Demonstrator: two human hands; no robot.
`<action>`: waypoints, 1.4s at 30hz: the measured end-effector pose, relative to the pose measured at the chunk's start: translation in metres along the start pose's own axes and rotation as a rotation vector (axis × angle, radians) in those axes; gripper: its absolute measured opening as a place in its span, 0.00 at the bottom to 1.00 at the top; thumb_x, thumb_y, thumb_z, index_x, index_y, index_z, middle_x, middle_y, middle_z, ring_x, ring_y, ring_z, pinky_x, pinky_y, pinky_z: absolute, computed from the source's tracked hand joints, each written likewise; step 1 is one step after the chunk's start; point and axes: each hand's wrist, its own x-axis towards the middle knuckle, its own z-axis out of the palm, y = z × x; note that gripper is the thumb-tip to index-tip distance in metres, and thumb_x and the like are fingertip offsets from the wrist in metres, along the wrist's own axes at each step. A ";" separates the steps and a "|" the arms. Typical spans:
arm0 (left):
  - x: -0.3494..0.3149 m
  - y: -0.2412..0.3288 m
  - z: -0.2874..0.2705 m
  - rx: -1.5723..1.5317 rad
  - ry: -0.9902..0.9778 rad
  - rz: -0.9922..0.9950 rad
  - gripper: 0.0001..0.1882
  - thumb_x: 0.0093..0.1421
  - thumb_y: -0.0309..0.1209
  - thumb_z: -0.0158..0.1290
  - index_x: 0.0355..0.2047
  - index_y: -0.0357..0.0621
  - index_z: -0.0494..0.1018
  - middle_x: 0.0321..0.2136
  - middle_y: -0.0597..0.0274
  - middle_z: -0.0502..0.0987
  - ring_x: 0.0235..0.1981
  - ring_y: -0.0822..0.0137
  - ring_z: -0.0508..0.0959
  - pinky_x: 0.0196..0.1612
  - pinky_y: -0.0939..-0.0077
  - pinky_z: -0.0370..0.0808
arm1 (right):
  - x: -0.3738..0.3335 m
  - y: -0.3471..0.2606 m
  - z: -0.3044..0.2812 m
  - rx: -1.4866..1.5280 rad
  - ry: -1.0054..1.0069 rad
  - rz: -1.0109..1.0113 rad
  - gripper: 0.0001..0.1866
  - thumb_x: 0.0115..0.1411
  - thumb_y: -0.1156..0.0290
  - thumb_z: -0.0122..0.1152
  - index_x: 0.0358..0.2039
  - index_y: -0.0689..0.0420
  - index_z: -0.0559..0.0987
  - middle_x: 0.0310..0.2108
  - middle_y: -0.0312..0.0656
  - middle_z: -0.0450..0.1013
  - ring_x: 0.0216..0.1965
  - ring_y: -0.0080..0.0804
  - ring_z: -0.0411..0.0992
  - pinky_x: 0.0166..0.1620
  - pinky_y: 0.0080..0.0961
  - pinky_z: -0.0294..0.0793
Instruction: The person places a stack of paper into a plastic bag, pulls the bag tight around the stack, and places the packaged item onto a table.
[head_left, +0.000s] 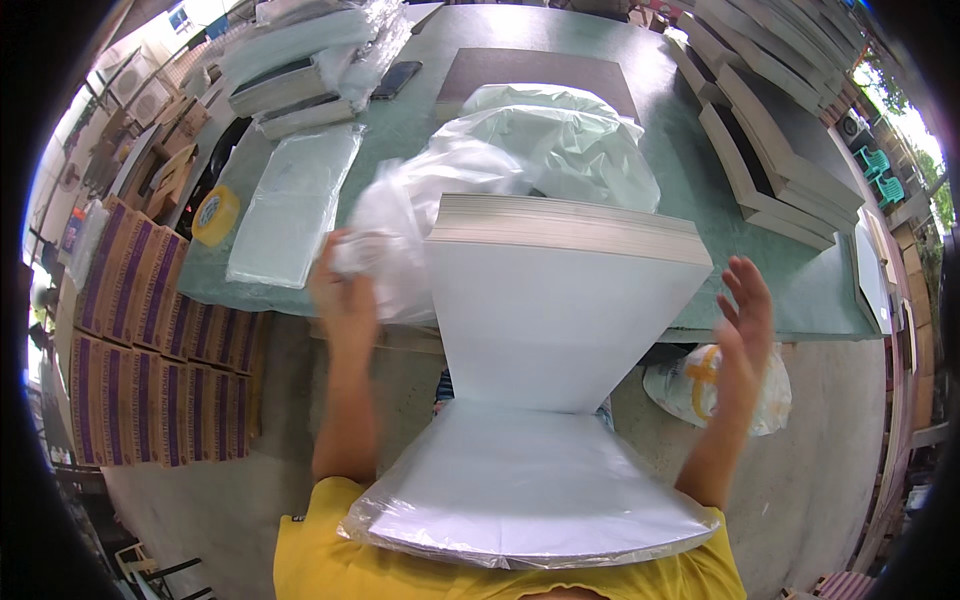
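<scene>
My left hand (345, 285) is closed on a crumpled clear plastic bag (405, 215), whose loose film trails over the table. My right hand (745, 320) is open and raised, its fingers apart, just right of a thick stack of white sheets (565, 310); it holds nothing. This stack stands tilted at the table's front edge, its layered cream edges facing up. Against my body rests a white stack in clear plastic wrap (530, 490), touching the foot of the tilted one. Behind them, more crumpled plastic (570, 140) covers part of a dark flat board (540, 70).
The green table (400, 130) bears a roll of yellow tape (215, 215), a flat plastic packet (300, 205), a phone (397, 80) and wrapped stacks (300, 70) at left. Dark-topped panels (790, 150) pile up at right. Cardboard boxes (150, 340) stand left; a plastic bag (720, 385) lies below.
</scene>
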 end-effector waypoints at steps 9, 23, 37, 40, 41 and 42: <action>-0.101 -0.035 0.024 0.472 -1.482 -0.171 0.16 0.50 0.35 0.49 0.35 0.36 0.69 0.33 0.47 0.72 0.37 0.50 0.72 0.41 0.64 0.67 | -0.144 0.107 0.023 0.127 -1.769 0.166 0.34 0.57 0.43 0.34 0.55 0.56 0.58 0.58 0.47 0.49 0.60 0.42 0.44 0.59 0.40 0.42; -0.016 0.037 0.054 0.278 -1.348 -0.162 0.15 0.51 0.37 0.52 0.31 0.36 0.71 0.21 0.60 0.73 0.25 0.72 0.71 0.28 0.77 0.67 | -0.009 0.018 0.038 0.172 -0.745 0.228 0.10 0.51 0.71 0.56 0.33 0.62 0.72 0.24 0.39 0.71 0.26 0.23 0.70 0.30 0.19 0.70; -0.031 0.023 0.001 -0.514 -0.471 -0.738 0.15 0.57 0.36 0.46 0.36 0.35 0.70 0.29 0.64 0.74 0.28 0.74 0.74 0.32 0.79 0.72 | -0.009 0.040 0.000 1.110 -0.415 0.586 0.08 0.54 0.67 0.50 0.24 0.59 0.70 0.32 0.40 0.68 0.32 0.29 0.68 0.37 0.23 0.67; -0.039 0.020 -0.004 -0.757 -0.342 -0.870 0.15 0.57 0.35 0.45 0.38 0.34 0.68 0.31 0.60 0.74 0.30 0.71 0.75 0.34 0.77 0.73 | -0.041 0.056 0.007 0.659 -0.610 0.569 0.17 0.53 0.62 0.53 0.36 0.64 0.69 0.35 0.45 0.69 0.38 0.36 0.68 0.40 0.28 0.66; -0.041 0.023 -0.001 -0.797 -0.328 -0.890 0.16 0.57 0.36 0.45 0.39 0.35 0.68 0.31 0.60 0.74 0.30 0.70 0.75 0.34 0.77 0.73 | -0.052 0.068 0.014 0.374 -0.749 0.455 0.22 0.50 0.60 0.57 0.39 0.65 0.68 0.36 0.44 0.68 0.39 0.35 0.67 0.42 0.28 0.65; -0.045 0.025 0.006 -0.840 -0.314 -0.916 0.16 0.57 0.36 0.45 0.39 0.35 0.68 0.32 0.59 0.74 0.30 0.70 0.75 0.35 0.77 0.73 | -0.063 0.082 0.021 0.090 -0.869 0.318 0.28 0.47 0.59 0.60 0.43 0.66 0.67 0.37 0.44 0.68 0.39 0.35 0.66 0.43 0.29 0.64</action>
